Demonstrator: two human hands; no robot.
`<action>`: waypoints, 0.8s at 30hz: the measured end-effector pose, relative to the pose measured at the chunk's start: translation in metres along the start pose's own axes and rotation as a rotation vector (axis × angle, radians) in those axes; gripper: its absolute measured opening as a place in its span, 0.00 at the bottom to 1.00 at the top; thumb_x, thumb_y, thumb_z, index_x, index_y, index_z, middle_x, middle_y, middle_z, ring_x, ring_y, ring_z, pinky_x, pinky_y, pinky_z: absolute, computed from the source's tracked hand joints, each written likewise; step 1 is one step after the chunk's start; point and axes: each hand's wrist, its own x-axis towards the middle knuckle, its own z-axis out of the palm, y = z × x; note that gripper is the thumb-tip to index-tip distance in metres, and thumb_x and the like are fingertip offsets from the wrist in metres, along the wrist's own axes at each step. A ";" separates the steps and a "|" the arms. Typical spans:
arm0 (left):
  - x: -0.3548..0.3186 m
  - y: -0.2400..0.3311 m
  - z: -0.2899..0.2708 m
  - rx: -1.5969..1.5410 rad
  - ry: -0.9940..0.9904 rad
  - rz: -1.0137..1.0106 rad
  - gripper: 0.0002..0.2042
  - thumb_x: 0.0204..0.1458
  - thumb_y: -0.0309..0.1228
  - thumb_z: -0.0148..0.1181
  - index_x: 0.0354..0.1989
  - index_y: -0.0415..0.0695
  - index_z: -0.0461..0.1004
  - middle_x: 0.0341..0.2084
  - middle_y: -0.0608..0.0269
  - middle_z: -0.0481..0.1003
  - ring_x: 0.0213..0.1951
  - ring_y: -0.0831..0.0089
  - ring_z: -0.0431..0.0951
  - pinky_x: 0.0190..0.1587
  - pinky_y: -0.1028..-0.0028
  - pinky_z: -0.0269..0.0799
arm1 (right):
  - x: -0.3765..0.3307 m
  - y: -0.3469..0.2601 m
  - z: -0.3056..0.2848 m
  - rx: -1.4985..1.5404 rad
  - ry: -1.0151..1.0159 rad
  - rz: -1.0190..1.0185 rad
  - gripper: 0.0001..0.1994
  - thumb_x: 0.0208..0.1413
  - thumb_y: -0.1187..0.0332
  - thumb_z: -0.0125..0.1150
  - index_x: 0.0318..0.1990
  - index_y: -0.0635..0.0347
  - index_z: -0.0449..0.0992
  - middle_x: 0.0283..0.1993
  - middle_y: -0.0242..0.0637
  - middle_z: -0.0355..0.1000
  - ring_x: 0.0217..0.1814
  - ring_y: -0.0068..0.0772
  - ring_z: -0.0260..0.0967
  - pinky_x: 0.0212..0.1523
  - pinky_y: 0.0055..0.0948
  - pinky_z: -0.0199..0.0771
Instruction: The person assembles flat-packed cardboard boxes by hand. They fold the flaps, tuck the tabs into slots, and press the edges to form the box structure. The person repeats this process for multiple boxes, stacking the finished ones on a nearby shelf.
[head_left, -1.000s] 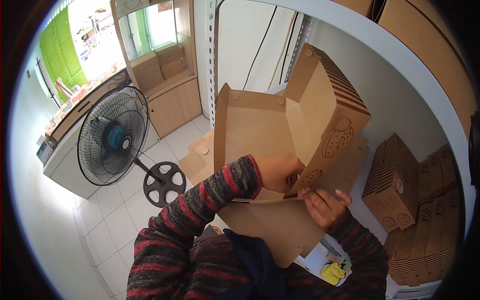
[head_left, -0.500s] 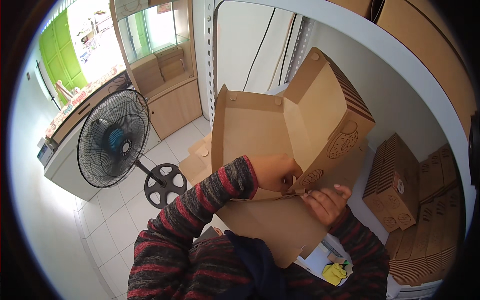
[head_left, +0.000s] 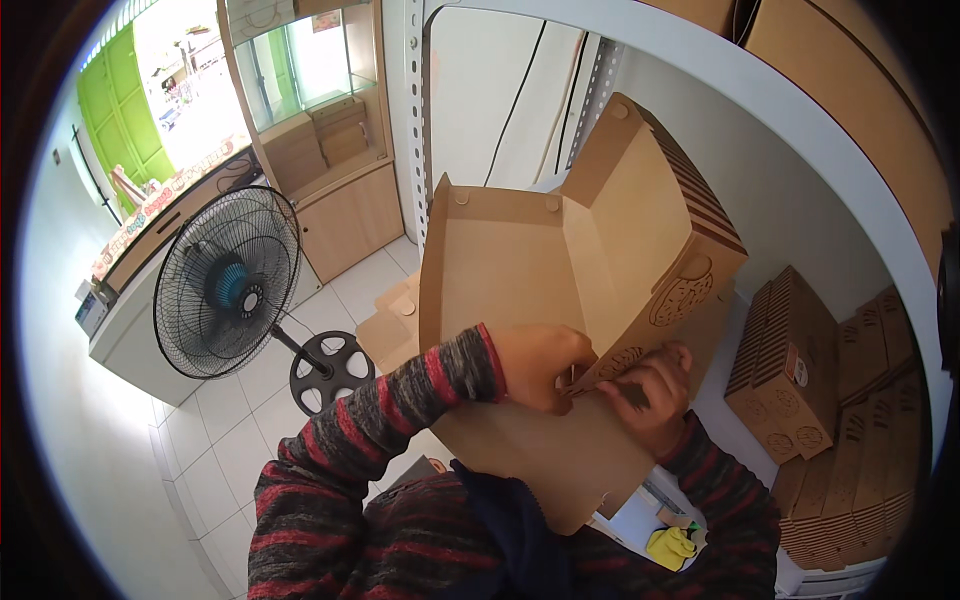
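Observation:
A brown cardboard box [head_left: 510, 255] printed with doughnut drawings and dark stripes stands partly folded in front of me, its lid raised at the right. My left hand [head_left: 545, 365] reaches into its near side, fingers bent round the near corner. Against the outside of that corner, my right hand [head_left: 655, 395] pinches the cardboard with thumb and fingers. Below both hands a plain flap [head_left: 560, 455] of the box slopes toward my body. The fold between the hands is partly hidden by my fingers.
Stacked folded boxes [head_left: 785, 370] stand on the shelf at the right. More cardboard [head_left: 850, 70] lies on the shelf above. A black pedestal fan [head_left: 230, 285] is on the tiled floor at left, near a wooden cabinet [head_left: 350, 215]. A yellow cloth-like item [head_left: 670, 547] lies below my right wrist.
My left hand has shifted slightly down and left at the box corner. My right hand has moved up a little, its fingers drawn closer together against the cardboard.

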 end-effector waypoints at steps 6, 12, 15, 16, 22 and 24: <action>-0.003 0.017 0.031 0.431 0.180 -0.137 0.07 0.44 0.26 0.58 0.32 0.39 0.76 0.31 0.54 0.76 0.33 0.54 0.79 0.35 0.63 0.76 | -0.005 0.008 0.005 0.111 -0.058 0.004 0.11 0.41 0.71 0.73 0.28 0.55 0.74 0.32 0.33 0.72 0.38 0.41 0.70 0.52 0.46 0.61; -0.014 0.017 0.031 0.543 0.240 -0.022 0.04 0.44 0.28 0.56 0.28 0.44 0.74 0.28 0.61 0.73 0.32 0.62 0.78 0.36 0.66 0.74 | -0.021 0.018 0.004 0.480 -0.032 0.277 0.15 0.50 0.66 0.68 0.44 0.59 0.73 0.45 0.41 0.72 0.49 0.45 0.68 0.57 0.44 0.60; -0.021 0.022 0.032 0.575 0.271 0.193 0.04 0.44 0.29 0.54 0.28 0.45 0.72 0.28 0.64 0.70 0.32 0.67 0.76 0.36 0.69 0.73 | -0.021 0.038 0.007 0.806 0.017 0.569 0.16 0.51 0.63 0.65 0.45 0.59 0.72 0.47 0.41 0.71 0.51 0.45 0.67 0.58 0.44 0.60; -0.024 0.025 0.031 0.574 0.294 0.280 0.04 0.44 0.29 0.54 0.28 0.46 0.71 0.28 0.65 0.69 0.33 0.69 0.75 0.36 0.70 0.72 | -0.019 0.047 0.007 0.897 0.021 0.635 0.17 0.51 0.63 0.64 0.46 0.59 0.71 0.47 0.40 0.70 0.51 0.44 0.67 0.58 0.44 0.59; -0.050 0.022 0.037 0.485 0.114 0.407 0.08 0.50 0.31 0.54 0.37 0.45 0.76 0.37 0.65 0.72 0.43 0.69 0.76 0.51 0.70 0.67 | -0.011 0.086 0.004 1.196 0.012 0.874 0.21 0.53 0.57 0.58 0.50 0.59 0.68 0.51 0.40 0.68 0.54 0.43 0.65 0.60 0.43 0.58; -0.060 0.019 0.035 0.524 0.095 0.362 0.08 0.50 0.31 0.54 0.37 0.46 0.75 0.37 0.66 0.72 0.44 0.70 0.75 0.51 0.68 0.67 | -0.010 0.094 0.002 1.227 -0.002 0.902 0.22 0.53 0.55 0.57 0.51 0.59 0.67 0.52 0.39 0.68 0.55 0.42 0.64 0.60 0.43 0.57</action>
